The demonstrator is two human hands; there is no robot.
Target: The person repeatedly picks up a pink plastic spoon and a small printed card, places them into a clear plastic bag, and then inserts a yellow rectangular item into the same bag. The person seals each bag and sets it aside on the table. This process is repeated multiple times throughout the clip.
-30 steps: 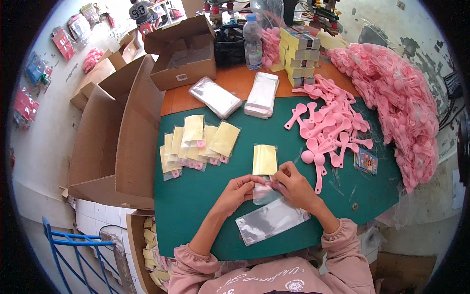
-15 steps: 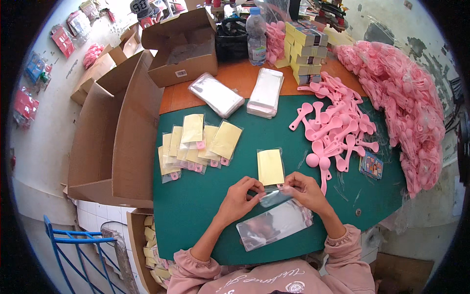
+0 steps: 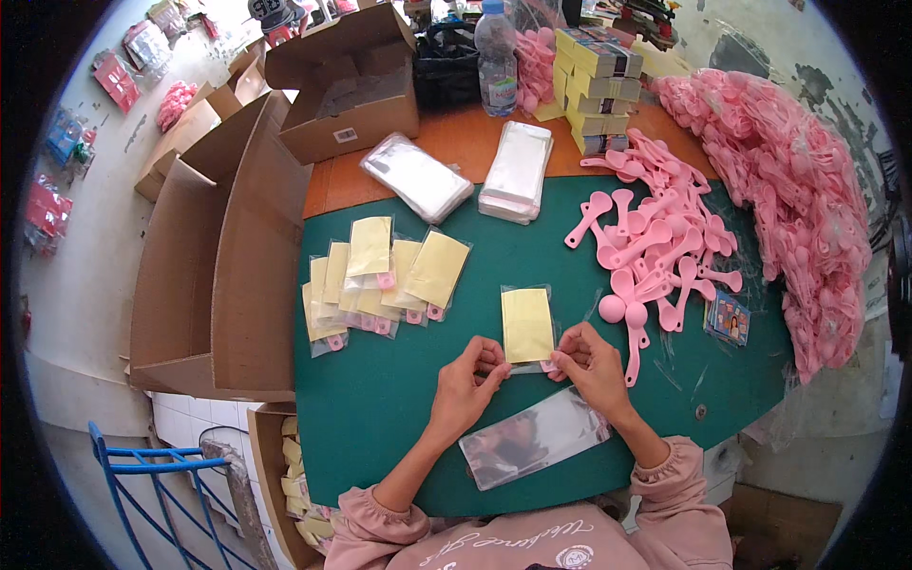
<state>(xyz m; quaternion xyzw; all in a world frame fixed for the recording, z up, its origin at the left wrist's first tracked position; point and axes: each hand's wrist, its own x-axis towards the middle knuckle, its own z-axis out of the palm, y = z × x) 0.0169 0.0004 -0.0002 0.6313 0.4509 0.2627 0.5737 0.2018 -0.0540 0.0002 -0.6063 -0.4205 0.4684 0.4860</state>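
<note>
A clear plastic bag (image 3: 527, 325) with a yellow card inside lies at the middle of the green tabletop, the pink handle end of a spoon showing at its lower right corner. My left hand (image 3: 465, 389) pinches the bag's near left corner between thumb and fingers. At the near right corner my right hand (image 3: 595, 378) grips the same edge, beside the pink end. Just below both hands an unfilled clear bag (image 3: 532, 439) lies flat. To the left, several filled bags (image 3: 370, 245) with yellow cards overlap in a fanned group.
Loose pink spoons (image 3: 665, 237) are heaped at the right, beside small printed cards (image 3: 728, 319). Behind stand two stacks of clear bags (image 3: 516, 171), bundled cards (image 3: 598, 85) and a water bottle (image 3: 496, 62). Bagged spoons (image 3: 788, 190) line the right edge; cardboard boxes (image 3: 261, 256) the left.
The bag's clear flap, which hung toward me below the card, is now folded up at the near edge. Both hands have shifted slightly away from me.
</note>
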